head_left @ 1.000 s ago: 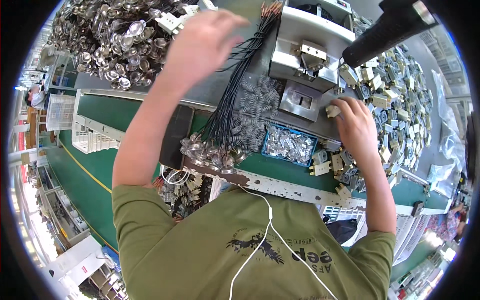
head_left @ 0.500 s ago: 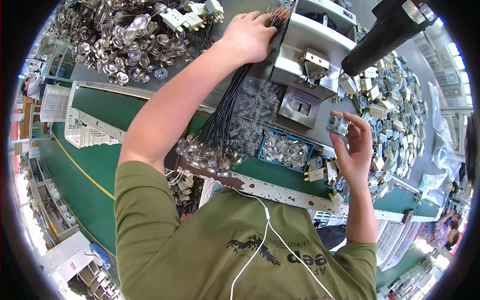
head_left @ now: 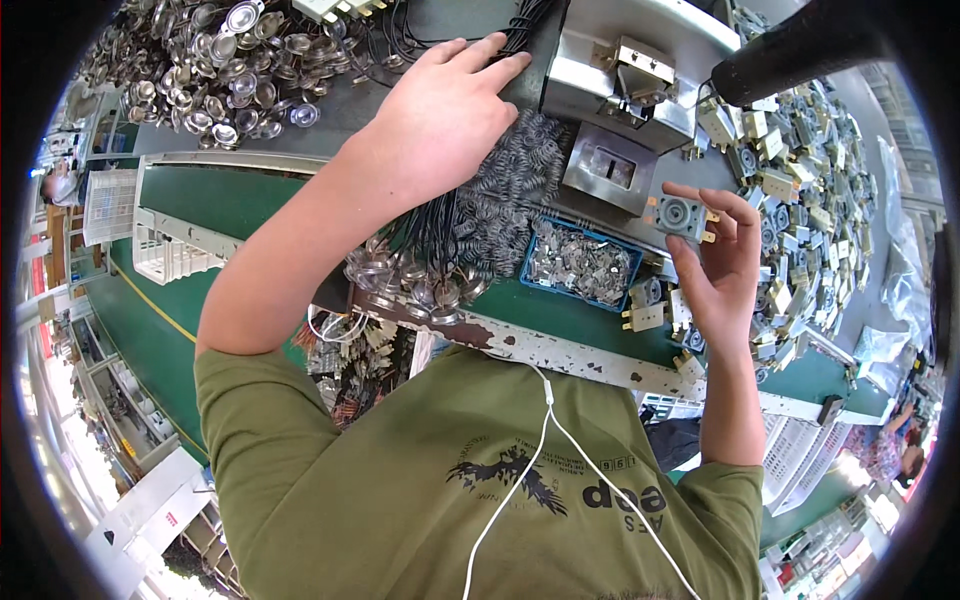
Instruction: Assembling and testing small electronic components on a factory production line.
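Between thumb and fingers, my right hand (head_left: pixel 722 265) grips a small square grey switch-like part (head_left: pixel 682 217) with a round centre and brass tabs. My left hand (head_left: pixel 440 125) reaches over a bundle of black wires (head_left: pixel 428 225), back up, with its fingers stretched and apart. Just right of it lies a heap of small coil springs (head_left: pixel 515 190). The wires end at several round metal discs (head_left: pixel 420 290) near the bench's front edge. What lies under the left palm is hidden. A metal fixture with a slotted plate (head_left: pixel 608 170) stands between my hands.
A blue tray (head_left: pixel 525 272) of small metal clips sits near the front edge. Metal discs (head_left: pixel 225 90) are piled at the back left. Many grey and cream parts (head_left: pixel 790 220) cover the right side. A black cylindrical arm (head_left: pixel 800 50) overhangs at upper right.
My left hand has drawn back along the wires, toward me and left, away from their copper ends. The part in my right hand has turned, its round face now showing more fully.
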The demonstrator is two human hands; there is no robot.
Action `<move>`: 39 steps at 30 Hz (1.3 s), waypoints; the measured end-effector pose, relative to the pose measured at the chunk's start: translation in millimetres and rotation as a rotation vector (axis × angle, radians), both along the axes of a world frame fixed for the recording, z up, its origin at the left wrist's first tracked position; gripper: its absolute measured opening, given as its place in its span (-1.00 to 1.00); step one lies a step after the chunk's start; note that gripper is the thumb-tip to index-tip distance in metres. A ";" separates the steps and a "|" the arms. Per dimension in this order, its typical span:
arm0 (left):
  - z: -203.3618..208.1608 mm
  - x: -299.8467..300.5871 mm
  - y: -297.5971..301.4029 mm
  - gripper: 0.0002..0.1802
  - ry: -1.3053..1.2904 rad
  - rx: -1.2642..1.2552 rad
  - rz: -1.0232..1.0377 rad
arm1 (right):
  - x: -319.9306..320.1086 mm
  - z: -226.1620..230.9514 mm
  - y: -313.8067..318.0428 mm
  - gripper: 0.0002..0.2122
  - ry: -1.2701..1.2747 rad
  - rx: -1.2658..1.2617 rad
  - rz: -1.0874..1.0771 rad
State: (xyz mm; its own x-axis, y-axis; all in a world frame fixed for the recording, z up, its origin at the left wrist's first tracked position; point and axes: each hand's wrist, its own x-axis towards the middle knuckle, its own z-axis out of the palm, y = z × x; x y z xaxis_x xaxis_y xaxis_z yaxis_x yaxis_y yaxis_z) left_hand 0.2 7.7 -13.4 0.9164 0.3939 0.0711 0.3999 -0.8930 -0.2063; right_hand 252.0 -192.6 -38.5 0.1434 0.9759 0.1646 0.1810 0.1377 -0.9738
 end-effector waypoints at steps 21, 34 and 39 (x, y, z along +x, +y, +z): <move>5.5 -4.4 -1.3 -0.79 -0.352 -0.402 -0.053 | 0.8 -1.7 13.0 -0.60 0.017 0.108 -0.055; 1.6 -8.2 2.4 -0.77 -0.395 -0.582 -0.045 | -18.2 34.1 47.0 -0.74 -0.961 0.063 0.191; -5.9 -10.0 3.9 -0.76 -0.439 -0.605 -0.081 | -9.7 23.9 59.1 -0.73 -1.006 0.112 0.178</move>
State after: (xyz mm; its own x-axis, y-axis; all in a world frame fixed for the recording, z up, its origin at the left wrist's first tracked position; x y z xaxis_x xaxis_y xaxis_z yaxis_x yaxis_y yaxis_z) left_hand -9.8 11.6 -19.3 0.8814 0.4131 0.2292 0.2606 -0.8298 0.4935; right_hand 242.3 -133.6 -14.6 -0.2566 0.9410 0.2204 0.8741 0.3233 -0.3625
